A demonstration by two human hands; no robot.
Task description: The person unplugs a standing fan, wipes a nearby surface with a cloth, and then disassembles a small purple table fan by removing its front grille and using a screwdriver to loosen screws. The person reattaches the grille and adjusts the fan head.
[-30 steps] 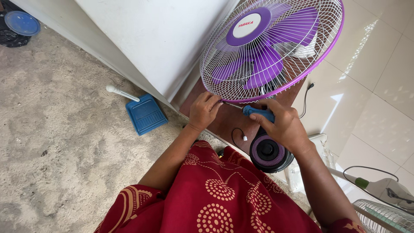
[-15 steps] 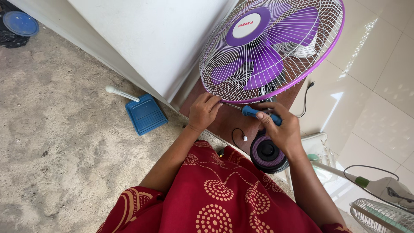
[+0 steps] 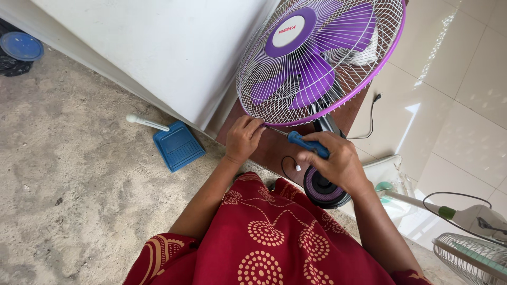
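Evidently steadying the work, the left hand pinches the lower rim of the purple fan, which stands at the brown board's near edge. The right hand grips a blue-handled screwdriver, tip aimed at that rim.

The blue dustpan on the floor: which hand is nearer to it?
Left. The left hand is at the fan's lower rim, just right of the dustpan; the right hand, holding the screwdriver, is farther right.
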